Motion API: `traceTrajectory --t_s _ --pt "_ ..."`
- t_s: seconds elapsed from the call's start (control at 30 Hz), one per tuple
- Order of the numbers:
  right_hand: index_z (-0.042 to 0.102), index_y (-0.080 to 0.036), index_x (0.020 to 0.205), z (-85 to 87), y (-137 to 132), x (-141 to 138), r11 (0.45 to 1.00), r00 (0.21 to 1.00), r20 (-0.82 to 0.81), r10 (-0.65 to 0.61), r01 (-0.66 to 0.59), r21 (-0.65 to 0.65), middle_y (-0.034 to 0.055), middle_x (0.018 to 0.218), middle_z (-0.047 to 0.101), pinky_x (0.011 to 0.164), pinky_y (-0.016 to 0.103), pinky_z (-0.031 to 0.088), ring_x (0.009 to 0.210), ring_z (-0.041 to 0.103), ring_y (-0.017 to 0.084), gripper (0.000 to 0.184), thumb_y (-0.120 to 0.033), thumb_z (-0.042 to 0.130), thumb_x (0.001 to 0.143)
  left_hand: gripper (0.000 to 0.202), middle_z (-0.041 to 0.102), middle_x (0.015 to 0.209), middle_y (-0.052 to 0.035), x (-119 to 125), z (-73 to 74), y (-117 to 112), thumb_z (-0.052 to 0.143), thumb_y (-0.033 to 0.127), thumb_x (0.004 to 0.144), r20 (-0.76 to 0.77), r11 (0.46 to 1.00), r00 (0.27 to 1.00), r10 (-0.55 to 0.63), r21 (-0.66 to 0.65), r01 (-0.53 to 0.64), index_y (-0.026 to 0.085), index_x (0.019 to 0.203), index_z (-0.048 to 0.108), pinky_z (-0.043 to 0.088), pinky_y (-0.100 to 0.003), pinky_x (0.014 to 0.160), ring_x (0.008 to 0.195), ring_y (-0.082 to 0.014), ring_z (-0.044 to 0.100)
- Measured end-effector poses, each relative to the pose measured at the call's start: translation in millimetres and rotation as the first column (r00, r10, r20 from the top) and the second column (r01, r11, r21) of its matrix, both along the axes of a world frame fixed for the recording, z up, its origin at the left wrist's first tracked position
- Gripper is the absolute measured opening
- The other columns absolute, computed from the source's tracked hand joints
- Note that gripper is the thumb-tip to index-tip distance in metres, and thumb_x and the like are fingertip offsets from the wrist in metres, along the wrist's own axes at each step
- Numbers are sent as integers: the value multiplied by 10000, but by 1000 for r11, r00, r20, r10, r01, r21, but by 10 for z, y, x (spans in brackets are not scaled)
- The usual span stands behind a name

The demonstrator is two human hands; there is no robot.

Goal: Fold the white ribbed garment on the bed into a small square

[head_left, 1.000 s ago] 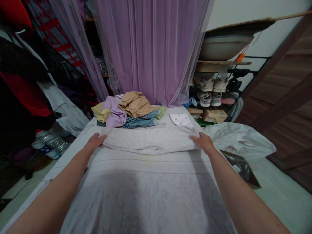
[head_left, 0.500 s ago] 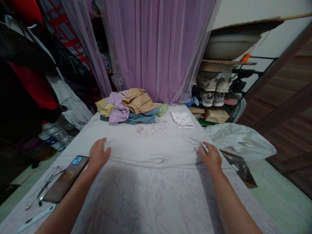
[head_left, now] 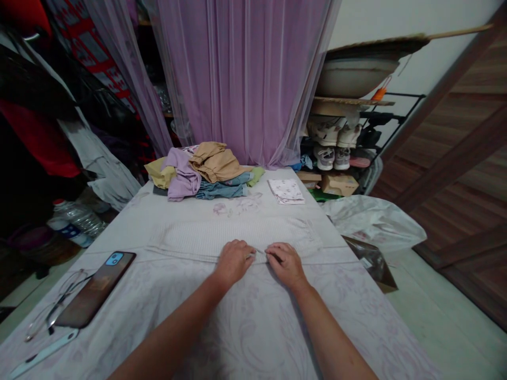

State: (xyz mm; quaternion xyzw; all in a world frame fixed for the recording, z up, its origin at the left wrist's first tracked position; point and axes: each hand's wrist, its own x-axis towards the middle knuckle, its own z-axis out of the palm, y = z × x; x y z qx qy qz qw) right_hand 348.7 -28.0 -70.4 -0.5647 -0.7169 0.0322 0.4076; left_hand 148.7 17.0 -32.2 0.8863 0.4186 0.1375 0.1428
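Note:
A folded, off-white ribbed garment (head_left: 233, 237) lies across the floral-sheeted bed (head_left: 253, 327). My left hand (head_left: 233, 262) and my right hand (head_left: 285, 265) nearly meet at the middle of its near edge, with the fingers curled onto the fabric there. Beyond it stands a pile of folded and loose clothes (head_left: 202, 177) in lilac, tan, denim and yellow. A small printed white cloth (head_left: 285, 191) lies folded to the pile's right. A smartphone (head_left: 95, 289) rests on the bed left of my left hand.
Glasses (head_left: 55, 306) lie by the phone near the bed's left edge. A plastic water bottle (head_left: 75, 221) stands on the floor left of the bed, and a white plastic bag (head_left: 372, 221) lies to the right. Behind hang a lilac curtain (head_left: 237, 79) and a shoe rack (head_left: 336, 142).
Both hands have slid inward from the garment's two ends to the middle of its near edge. The view has shifted slightly, and the garment lies in much the same place.

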Motion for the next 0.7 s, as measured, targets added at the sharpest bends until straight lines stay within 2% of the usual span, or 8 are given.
traceTrajectory --t_s 0.17,0.33,0.53,0.63,0.7 --pt "740 -248 870 -11 7 13 1000 1000 -16 11 -11 -16 50 918 718 830 365 473 895 632 214 187 -202 561 842 247 708 1029 -82 52 17 47 515 189 907 -3 998 998 55 -41 -56 244 1050 709 431 -408 878 993 -242 613" --pt "741 -237 874 -5 3 15 999 999 -23 27 -28 -15 49 913 719 818 354 470 889 632 210 203 -189 546 843 179 691 1034 -91 85 61 72 582 246 882 -53 995 995 89 -45 -91 214 1041 656 430 -394 854 1009 -253 615" --pt "727 -232 842 -13 27 26 1000 997 -78 8 -6 16 41 860 728 796 327 481 839 642 192 212 -205 518 867 174 707 1053 -59 136 175 154 561 268 901 -263 999 964 -34 14 39 242 1056 636 427 -384 879 1029 -245 625" --pt "726 -227 880 -8 37 186 987 986 -98 -133 141 73 61 914 732 844 348 477 889 641 205 236 -229 490 871 162 711 1031 -56 147 249 173 534 264 914 -302 998 952 -51 31 63 239 1029 645 436 -377 868 1008 -242 635" --pt "723 -204 968 -1 27 372 933 937 -102 -335 345 103 101 1048 712 907 396 454 1002 619 240 275 -258 473 867 155 708 1003 -52 141 291 161 514 252 920 -280 998 959 -46 36 59 232 1003 643 444 -356 837 970 -228 640"
